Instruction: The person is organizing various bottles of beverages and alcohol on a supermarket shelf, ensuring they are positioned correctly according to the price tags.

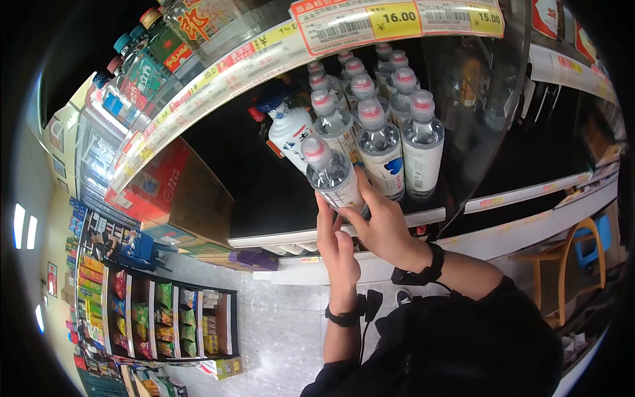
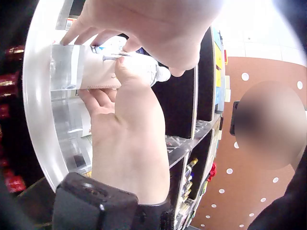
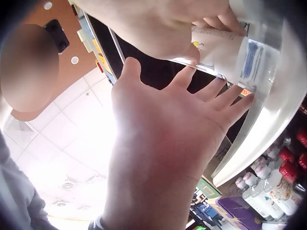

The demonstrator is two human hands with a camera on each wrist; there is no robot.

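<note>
A clear bottle with a pink cap (image 1: 331,182) is tilted at the front of the shelf, before rows of similar upright bottles (image 1: 423,155). My left hand (image 1: 338,255) grips it from below; in the left wrist view that hand (image 2: 129,134) has its thumb on the white label of the bottle (image 2: 96,72), fingers behind. My right hand (image 1: 390,231) touches its side. Spread, fairly straight fingers of the right hand (image 3: 163,124) reach the bottle (image 3: 225,52) in the right wrist view. Part of the label is covered by the hands.
A white-and-blue bottle (image 1: 290,135) stands left of the rows. Price tags (image 1: 397,20) line the shelf edge above. Cartons (image 1: 192,192) stand at left, a snack rack (image 1: 165,317) beyond, and a wooden chair (image 1: 562,264) at right. Another person (image 2: 273,124) is nearby.
</note>
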